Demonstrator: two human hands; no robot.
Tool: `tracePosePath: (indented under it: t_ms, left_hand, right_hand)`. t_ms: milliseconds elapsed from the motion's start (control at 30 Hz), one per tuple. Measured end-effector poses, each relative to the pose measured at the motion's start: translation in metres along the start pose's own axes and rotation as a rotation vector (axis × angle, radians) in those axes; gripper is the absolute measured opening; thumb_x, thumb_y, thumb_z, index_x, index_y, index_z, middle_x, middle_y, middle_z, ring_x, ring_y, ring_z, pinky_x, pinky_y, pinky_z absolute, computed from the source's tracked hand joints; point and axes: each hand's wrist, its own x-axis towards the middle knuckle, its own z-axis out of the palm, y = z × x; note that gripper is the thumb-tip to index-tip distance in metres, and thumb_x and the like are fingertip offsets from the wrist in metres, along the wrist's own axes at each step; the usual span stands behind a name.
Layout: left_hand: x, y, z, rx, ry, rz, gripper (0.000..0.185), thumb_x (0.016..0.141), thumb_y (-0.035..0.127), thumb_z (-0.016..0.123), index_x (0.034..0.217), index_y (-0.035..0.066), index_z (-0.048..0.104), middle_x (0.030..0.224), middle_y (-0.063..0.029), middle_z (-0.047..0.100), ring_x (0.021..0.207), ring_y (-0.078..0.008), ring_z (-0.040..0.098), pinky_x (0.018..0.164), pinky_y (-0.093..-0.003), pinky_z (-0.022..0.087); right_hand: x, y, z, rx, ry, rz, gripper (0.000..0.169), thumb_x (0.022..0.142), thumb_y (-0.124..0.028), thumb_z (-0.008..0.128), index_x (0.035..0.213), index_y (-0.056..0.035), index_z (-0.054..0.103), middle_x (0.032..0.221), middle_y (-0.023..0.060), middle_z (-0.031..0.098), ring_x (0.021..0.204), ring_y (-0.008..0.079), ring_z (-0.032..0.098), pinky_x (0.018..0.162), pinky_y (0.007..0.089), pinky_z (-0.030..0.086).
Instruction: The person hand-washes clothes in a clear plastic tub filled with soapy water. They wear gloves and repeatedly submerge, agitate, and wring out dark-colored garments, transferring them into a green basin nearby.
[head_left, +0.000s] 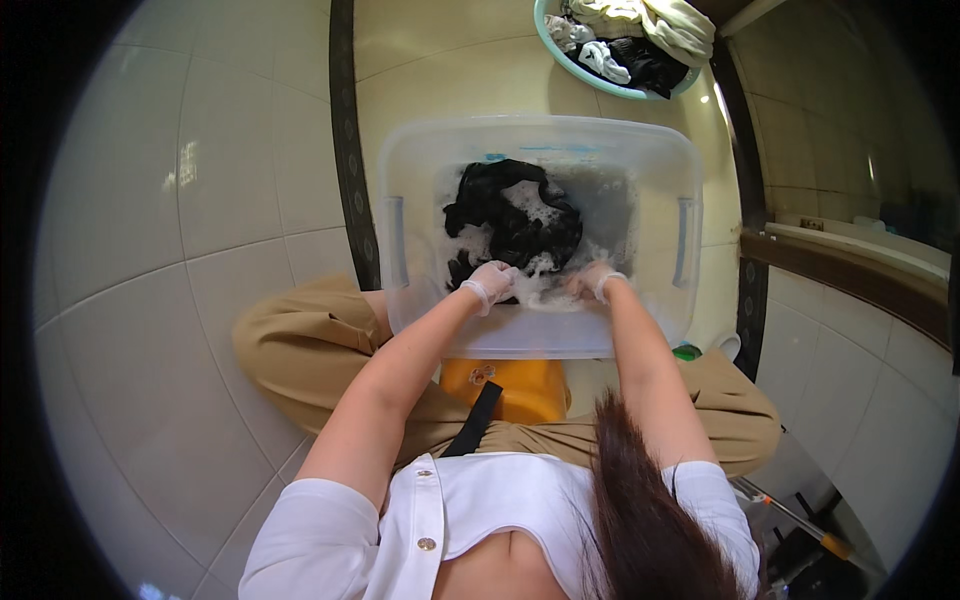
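Observation:
A wet black garment (517, 217) lies bunched in soapy grey water inside a translucent plastic tub (540, 345). White suds (551, 294) float over parts of the cloth and along the near side of the water. My left hand (491, 283), in a thin clear glove, has its fingers curled on the near left part of the garment. To the right, my right hand (592, 281) wears a similar glove and dips into the suds beside the cloth. Its fingertips are blurred and partly covered by foam, so its hold cannot be made out.
Beyond the tub stands a light green basin (559, 64) heaped with pale, white and black laundry (637, 45). An orange-yellow plastic stool (525, 390) sits between my knees and the tub. Tiled wall (225, 165) rises at left; a wooden ledge (847, 274) runs along the right.

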Motion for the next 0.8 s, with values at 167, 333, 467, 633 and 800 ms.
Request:
tracePosePath:
  t_ms: [167, 333, 467, 633, 800]
  left_hand:
    - [-0.019, 0.029, 0.03, -0.51, -0.12, -0.177, 0.049, 0.086, 0.052, 0.04, 0.11, 0.011, 0.05, 0.114, -0.0055, 0.052, 0.101, -0.0195, 0.05, 0.084, -0.0423, 0.042]
    - [-0.027, 0.06, 0.041, -0.998, -0.566, -0.056, 0.048, 0.088, 0.051, 0.036, 0.114, 0.012, 0.047, 0.123, -0.0068, 0.047, 0.112, -0.019, 0.045, 0.092, -0.035, 0.038]
    - [-0.018, 0.057, 0.053, -0.286, -0.083, 0.64, 0.031, 0.087, 0.041, 0.045, 0.098, 0.012, 0.052, 0.103, -0.006, 0.054, 0.096, -0.0186, 0.051, 0.079, -0.0326, 0.042]
    - [-0.045, 0.074, 0.053, -0.844, -0.385, 0.607, 0.021, 0.088, 0.031, 0.045, 0.094, 0.013, 0.054, 0.089, -0.0036, 0.058, 0.078, -0.0147, 0.057, 0.063, -0.0273, 0.046]
    - [-0.097, 0.106, 0.047, -1.012, -0.047, 0.371, 0.025, 0.087, 0.033, 0.047, 0.095, 0.01, 0.053, 0.086, -0.0025, 0.058, 0.07, -0.0137, 0.058, 0.051, -0.0282, 0.049]
  right_hand:
    - [-0.071, -0.097, 0.034, 0.564, -0.014, -0.005, 0.021, 0.077, -0.02, 0.049, 0.061, -0.0075, 0.057, 0.061, 0.0039, 0.055, 0.053, 0.0126, 0.05, 0.049, 0.0238, 0.041]
    - [-0.111, -0.138, 0.093, 0.554, 0.515, -0.462, 0.03, 0.079, -0.032, 0.061, 0.066, -0.0051, 0.058, 0.064, 0.0046, 0.055, 0.06, 0.0156, 0.053, 0.058, 0.0285, 0.043]
    - [-0.116, -0.155, 0.109, 0.08, 1.077, -0.717, 0.029, 0.076, -0.027, 0.063, 0.065, -0.0011, 0.056, 0.06, 0.0122, 0.056, 0.056, 0.0191, 0.05, 0.055, 0.0322, 0.043]
    - [-0.091, -0.138, 0.061, 0.45, 1.032, -0.63, 0.03, 0.076, -0.03, 0.057, 0.073, -0.001, 0.059, 0.062, 0.0099, 0.057, 0.052, 0.0251, 0.054, 0.052, 0.0362, 0.043]
    - [-0.082, -0.127, 0.04, 0.985, 0.587, -0.313, 0.03, 0.08, -0.031, 0.053, 0.065, -0.0057, 0.055, 0.061, 0.0026, 0.052, 0.051, 0.0175, 0.049, 0.047, 0.031, 0.039]
